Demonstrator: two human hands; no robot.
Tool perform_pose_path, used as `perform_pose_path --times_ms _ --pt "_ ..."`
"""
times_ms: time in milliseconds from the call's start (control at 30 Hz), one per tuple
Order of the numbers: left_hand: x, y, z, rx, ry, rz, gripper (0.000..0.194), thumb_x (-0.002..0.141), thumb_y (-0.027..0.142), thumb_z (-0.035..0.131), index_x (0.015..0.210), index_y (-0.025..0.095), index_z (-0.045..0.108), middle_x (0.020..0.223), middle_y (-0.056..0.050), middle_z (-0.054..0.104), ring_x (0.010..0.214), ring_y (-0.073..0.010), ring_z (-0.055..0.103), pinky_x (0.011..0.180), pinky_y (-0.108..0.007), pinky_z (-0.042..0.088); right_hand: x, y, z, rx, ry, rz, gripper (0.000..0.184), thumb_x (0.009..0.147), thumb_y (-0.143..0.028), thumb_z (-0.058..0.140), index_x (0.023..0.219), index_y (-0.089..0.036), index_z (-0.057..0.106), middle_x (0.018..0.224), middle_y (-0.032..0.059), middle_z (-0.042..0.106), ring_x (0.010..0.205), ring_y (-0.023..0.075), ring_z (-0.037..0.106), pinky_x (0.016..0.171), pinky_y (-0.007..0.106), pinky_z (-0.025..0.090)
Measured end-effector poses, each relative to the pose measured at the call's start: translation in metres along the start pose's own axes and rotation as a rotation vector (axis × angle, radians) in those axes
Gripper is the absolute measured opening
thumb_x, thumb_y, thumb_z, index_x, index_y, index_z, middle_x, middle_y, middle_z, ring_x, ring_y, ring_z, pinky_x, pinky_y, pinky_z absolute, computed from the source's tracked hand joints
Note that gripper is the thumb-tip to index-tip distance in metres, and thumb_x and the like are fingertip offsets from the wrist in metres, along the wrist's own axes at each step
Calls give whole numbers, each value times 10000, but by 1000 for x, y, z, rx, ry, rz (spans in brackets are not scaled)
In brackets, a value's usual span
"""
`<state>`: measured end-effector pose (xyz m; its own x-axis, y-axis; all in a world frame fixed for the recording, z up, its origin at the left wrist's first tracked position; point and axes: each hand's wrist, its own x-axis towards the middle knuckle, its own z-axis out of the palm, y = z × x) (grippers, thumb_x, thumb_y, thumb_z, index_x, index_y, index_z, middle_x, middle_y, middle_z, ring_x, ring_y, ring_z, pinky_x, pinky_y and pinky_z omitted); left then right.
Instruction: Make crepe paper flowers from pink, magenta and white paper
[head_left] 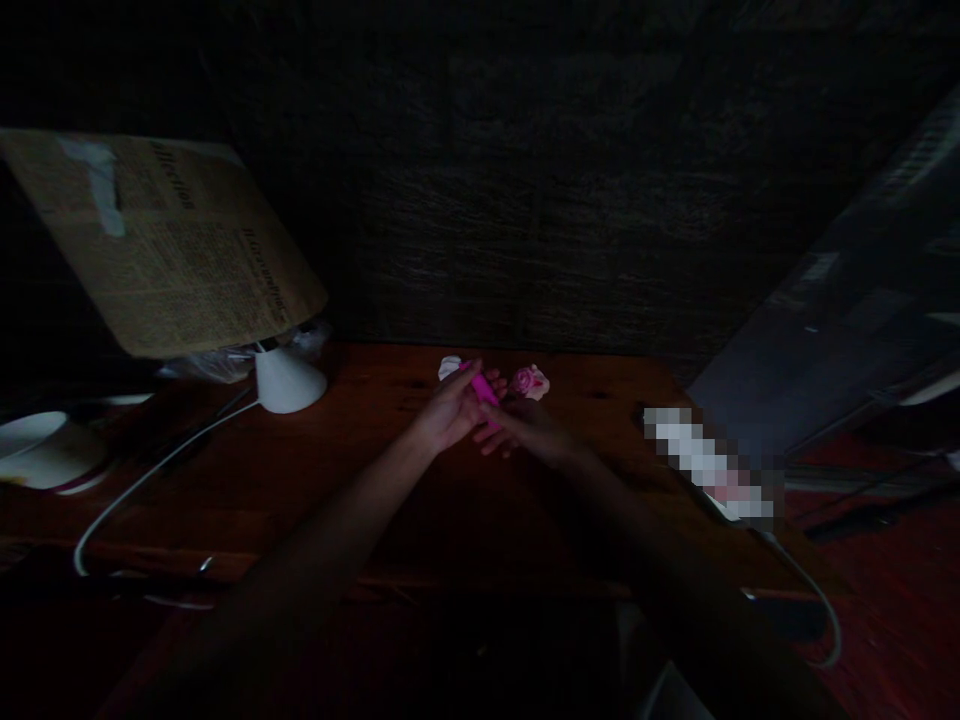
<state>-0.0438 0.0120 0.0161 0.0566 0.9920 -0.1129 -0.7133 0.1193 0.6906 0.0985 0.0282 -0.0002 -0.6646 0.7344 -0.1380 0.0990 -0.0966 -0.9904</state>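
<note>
Head view. I take the lamp as the landmark for all positions. Lighting is low, so fine detail is limited.

The pink piece is located right of the lamp, between the two hands. The left hand holds its upper part in a narrow grip, thumb along the near face. The right hand closes on its lower end, thumb on top. I judge that the two-ended hold steadies a soft, slim part (the material itself I cannot confirm). I cannot tell whether the hands rest on the wooden table.

Also right of the lamp, just beyond the hands, are a white piece and a pink flower-shaped piece, probably set there for easy reach. Left of the lamp's base stands a white cup. Farthest right from the lamp, near the table's edge, lies a pixelated object.
</note>
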Motion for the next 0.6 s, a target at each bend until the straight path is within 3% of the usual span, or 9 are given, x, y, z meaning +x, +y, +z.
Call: perform_pose_path --times_ms 100,233,400,500,600 --pt "-3 2 -5 91 -91 -86 105 834 182 692 771 122 633 753 -30 696 706 -125 693 674 -227 559 -3 2 2 -41 -126 -27 442 780 -569 709 870 -140 654 675 35 718 502 103 651 399 164 447" --pt "-4 0 -10 193 -164 -50 175 782 273 757 795 141 642 622 16 644 544 -115 641 496 -201 499 -3 8 6 -109 -245 -44 450 794 -589 680 782 -141 636 572 -5 667 430 93 607 377 177 449" --pt "-6 -6 -2 165 -178 89 208 800 306 753 738 139 646 396 94 414 328 -32 378 368 -149 305 -2 13 14 -118 -234 -42 487 796 -624 651 679 -154 591 505 -25 630 361 70 546 339 165 401" --pt "-9 -4 4 106 -206 69 478 890 418 637 515 162 489 330 97 244 282 -28 242 340 -174 213 -2 11 16 -43 -210 -27 500 724 -628 718 690 -138 620 579 10 679 435 89 606 398 179 464" --pt "-12 2 6 59 -192 16 643 938 496 523 428 184 286 324 74 216 274 -42 240 338 -205 206 -2 8 15 26 -244 19 522 693 -639 737 748 -126 657 680 51 727 539 114 672 475 195 522"
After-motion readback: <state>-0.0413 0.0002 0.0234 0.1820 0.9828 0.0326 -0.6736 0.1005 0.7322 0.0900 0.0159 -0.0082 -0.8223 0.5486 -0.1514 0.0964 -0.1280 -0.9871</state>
